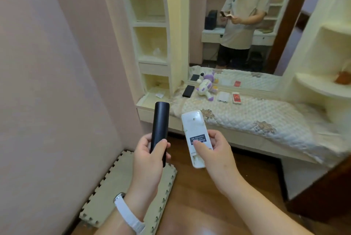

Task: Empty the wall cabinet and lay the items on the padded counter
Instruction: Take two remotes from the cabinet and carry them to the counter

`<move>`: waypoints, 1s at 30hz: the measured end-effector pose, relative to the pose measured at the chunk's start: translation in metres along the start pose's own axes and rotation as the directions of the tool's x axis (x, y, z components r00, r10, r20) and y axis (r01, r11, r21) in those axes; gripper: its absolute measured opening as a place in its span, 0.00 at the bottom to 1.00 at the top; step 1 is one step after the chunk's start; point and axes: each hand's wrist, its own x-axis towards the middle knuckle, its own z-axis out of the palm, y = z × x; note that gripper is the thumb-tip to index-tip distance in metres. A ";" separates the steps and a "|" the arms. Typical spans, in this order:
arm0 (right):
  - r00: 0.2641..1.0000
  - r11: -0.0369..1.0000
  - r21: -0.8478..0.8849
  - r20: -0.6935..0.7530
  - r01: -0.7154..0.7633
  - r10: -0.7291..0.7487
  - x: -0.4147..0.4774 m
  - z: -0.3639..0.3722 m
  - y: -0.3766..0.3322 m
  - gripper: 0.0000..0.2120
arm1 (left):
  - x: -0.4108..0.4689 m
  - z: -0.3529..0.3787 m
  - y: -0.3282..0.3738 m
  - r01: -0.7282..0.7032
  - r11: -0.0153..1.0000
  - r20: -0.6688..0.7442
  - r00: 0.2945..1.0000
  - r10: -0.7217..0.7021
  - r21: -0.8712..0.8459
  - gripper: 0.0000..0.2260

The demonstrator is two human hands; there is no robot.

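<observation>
My left hand (147,155) grips a black remote (159,128) by its lower half, held upright. A white remote (193,135) lies back side up in my right hand (214,151), thumb on its label. Both are held above the floor, in front of the padded counter (247,116). On the quilted pad lie a black phone-like slab (189,91), a purple and white plush toy (206,87), a white power bank (223,97) and a small white device with a red face (236,98). The open cream cabinet (150,31) stands at the counter's left end, with crumpled white bits on its lower shelves.
A large mirror (247,16) behind the counter reflects a person and the room. A foam puzzle mat (121,187) lies on the wooden floor by the pink wall. Curved cream shelves (322,86) at the right hold an orange object (342,77).
</observation>
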 end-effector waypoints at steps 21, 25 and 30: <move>0.869 0.994 -0.071 -0.494 -0.077 0.032 0.167 -0.012 0.015 0.12 | 0.219 0.088 -0.071 0.202 0.979 0.403 0.895 -0.192 0.019 0.07; 0.831 0.995 -0.065 -0.555 -0.078 0.029 0.191 -0.044 0.028 0.11 | 0.233 0.126 -0.083 0.232 0.971 0.445 0.864 -0.234 0.061 0.07; 0.818 0.995 0.006 -0.569 -0.101 0.087 0.231 -0.095 0.046 0.10 | 0.253 0.186 -0.095 0.247 0.964 0.450 0.853 -0.266 0.103 0.08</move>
